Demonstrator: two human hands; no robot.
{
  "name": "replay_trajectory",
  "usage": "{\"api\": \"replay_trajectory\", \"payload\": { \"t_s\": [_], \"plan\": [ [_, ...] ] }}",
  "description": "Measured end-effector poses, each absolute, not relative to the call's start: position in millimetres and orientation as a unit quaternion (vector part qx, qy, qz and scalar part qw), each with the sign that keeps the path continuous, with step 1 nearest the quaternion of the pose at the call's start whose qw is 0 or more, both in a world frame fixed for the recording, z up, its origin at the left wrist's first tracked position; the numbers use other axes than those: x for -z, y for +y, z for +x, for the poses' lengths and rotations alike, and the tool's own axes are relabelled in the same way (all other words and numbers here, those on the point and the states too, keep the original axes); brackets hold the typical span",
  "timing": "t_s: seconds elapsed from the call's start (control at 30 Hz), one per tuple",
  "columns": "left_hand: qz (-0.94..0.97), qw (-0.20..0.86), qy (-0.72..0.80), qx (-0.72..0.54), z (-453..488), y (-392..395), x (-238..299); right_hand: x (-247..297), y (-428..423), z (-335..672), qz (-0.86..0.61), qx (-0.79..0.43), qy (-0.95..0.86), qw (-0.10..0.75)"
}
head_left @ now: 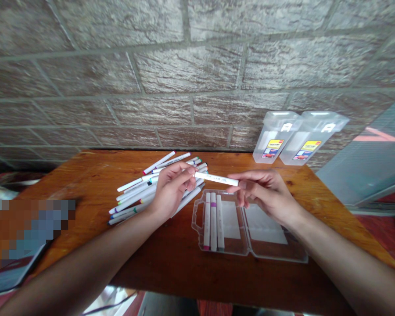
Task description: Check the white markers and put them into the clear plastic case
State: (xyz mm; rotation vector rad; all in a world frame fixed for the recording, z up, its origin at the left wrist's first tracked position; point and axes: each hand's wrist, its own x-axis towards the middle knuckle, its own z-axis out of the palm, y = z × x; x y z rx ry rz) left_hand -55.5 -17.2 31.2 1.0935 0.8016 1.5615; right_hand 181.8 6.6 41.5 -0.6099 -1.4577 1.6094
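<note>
A white marker (216,178) is held level above the table, one end in each hand. My left hand (175,186) pinches its left end, and the fingertips of my right hand (268,191) grip its right end. Beneath the marker lies an opened clear plastic case (249,250), with three white markers (213,221) side by side in its left half. White paper shows in both halves. Behind and beside my left hand spreads a loose pile of white markers (134,199) with variously coloured ends, partly hidden by that hand.
Two clear plastic containers (271,136) with yellow labels stand at the back right of the wooden table (184,272). A brick wall (184,79) rises along the far edge. At the left edge sits a dark flat object (18,267), partly blurred out.
</note>
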Motion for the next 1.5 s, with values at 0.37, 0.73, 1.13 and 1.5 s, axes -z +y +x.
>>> {"api": "replay_trajectory", "payload": {
  "t_s": [0.37, 0.73, 1.13, 1.5],
  "plan": [
    [0.451, 0.512, 0.34, -0.647, -55.7, -18.2, -31.1, -43.4, 5.6, 182.2, -0.227, -0.651, -0.582, 0.43],
    [0.447, 0.517, 0.333, -0.65, -55.2, -17.9, -31.1, -44.1, 4.7, 183.5, -0.22, -0.661, -0.576, 0.428],
    [0.463, 0.509, 0.343, -0.639, -56.4, -16.0, -26.7, -40.5, 6.8, 180.8, -0.258, -0.6, -0.615, 0.443],
    [0.513, 0.482, 0.36, -0.613, -54.9, -18.8, -21.5, -41.1, 7.8, 176.3, -0.305, -0.584, -0.598, 0.457]
  ]
}}
